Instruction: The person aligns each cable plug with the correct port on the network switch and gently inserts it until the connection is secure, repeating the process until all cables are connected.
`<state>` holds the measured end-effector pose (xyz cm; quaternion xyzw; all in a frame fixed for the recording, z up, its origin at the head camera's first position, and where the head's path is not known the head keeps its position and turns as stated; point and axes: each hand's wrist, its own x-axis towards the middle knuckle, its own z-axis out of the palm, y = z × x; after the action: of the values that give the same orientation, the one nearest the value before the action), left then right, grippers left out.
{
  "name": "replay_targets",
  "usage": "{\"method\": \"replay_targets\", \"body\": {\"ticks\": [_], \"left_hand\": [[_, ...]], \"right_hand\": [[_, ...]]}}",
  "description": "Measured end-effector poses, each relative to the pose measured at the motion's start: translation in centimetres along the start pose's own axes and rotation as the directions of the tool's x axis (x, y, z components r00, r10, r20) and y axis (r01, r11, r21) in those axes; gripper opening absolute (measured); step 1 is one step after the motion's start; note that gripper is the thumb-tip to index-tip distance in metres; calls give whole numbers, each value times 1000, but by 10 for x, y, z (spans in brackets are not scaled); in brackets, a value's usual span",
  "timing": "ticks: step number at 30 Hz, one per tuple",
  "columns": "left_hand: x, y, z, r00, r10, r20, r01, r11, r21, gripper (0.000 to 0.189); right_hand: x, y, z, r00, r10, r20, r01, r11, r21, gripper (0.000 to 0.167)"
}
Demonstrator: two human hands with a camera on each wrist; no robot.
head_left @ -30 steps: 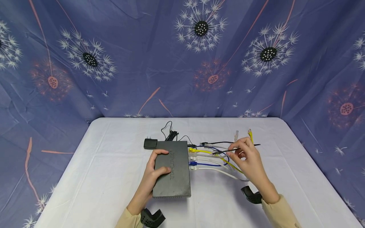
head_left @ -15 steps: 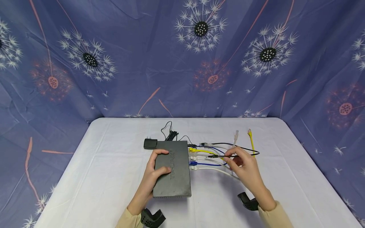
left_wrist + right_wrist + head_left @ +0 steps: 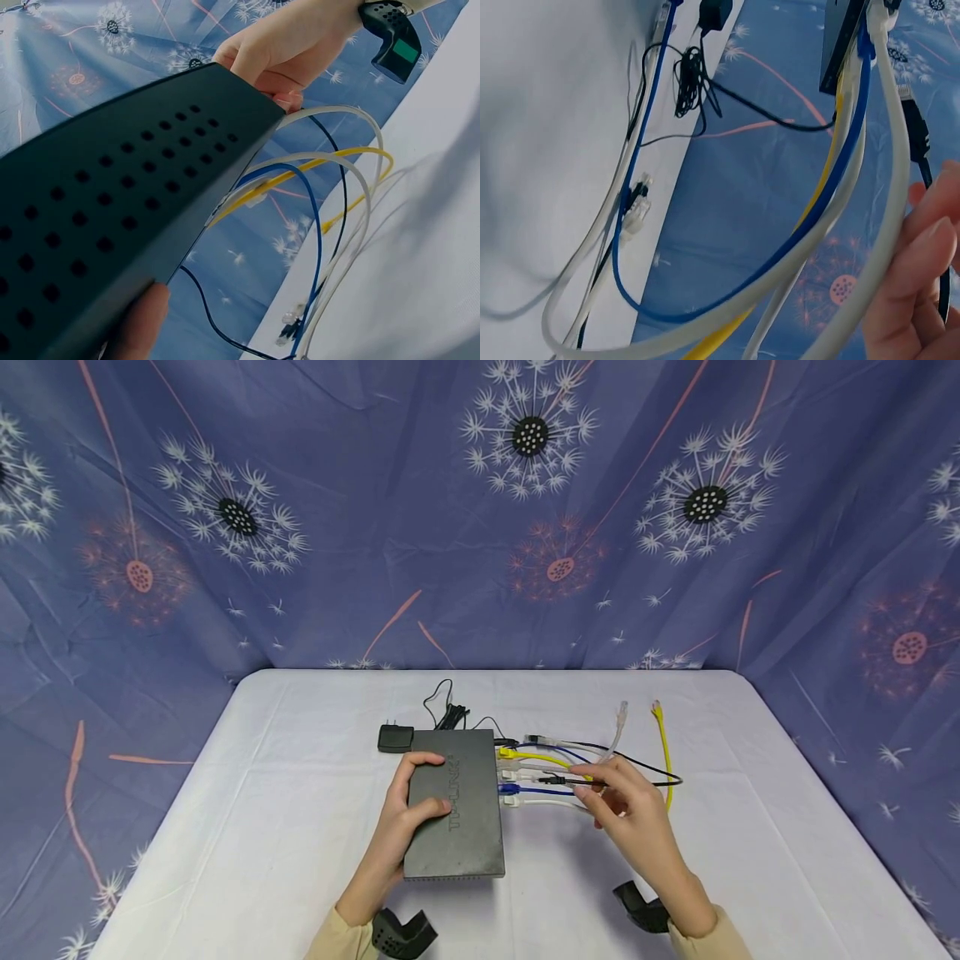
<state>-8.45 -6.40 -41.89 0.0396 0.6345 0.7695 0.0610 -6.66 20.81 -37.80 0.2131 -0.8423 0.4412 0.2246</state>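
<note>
My left hand grips a dark TP-LINK network switch by its left side, thumb and forefinger on top. In the left wrist view the switch's perforated side fills much of the frame. A yellow cable, a blue cable and several white or grey ones run from its right-hand ports. With thumb and fingers my right hand pinches a black network cable just behind its plug. That plug points towards the port side, apart from the switch, beside a thick white cable in the right wrist view.
A black power adapter and its coiled cord lie behind the switch on the white-covered table. Loose cable ends, a clear plug and a yellow cable end, lie at the back right. A patterned curtain hangs behind.
My right hand has moved left and nearer the front, bringing the black cable's plug closer to the switch's ports. The left hand and the switch stay nearly still.
</note>
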Motion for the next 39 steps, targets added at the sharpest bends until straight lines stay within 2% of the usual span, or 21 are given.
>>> {"method": "replay_targets", "body": {"ticks": [6,12,19,23,32,39], "left_hand": [[0,1,1,1000,8,-1,-8,1000,7,53],[0,1,2,1000,11,1,-11,1000,4,53],[1,0,3,1000,12,4,-12,1000,-7,53],[1,1,3,1000,15,7,-15,1000,-11,52],[3,2,3,1000,14,19,-14,1000,-2,52],[5,4,3,1000,10,29,-10,1000,-18,52]], "right_hand": [[-9,15,10,999,-16,-36,13,997,-71,33],[-8,9,14,996,-60,-64,54,995,-89,31],[-8,3,17,997,-68,-31,67,997,-50,32],[-9,2,21,996,-76,-45,74,996,-43,35],[-10,-5,30,995,-42,-91,39,999,-33,31],[-8,-7,34,994,-75,-78,76,997,18,34]]}}
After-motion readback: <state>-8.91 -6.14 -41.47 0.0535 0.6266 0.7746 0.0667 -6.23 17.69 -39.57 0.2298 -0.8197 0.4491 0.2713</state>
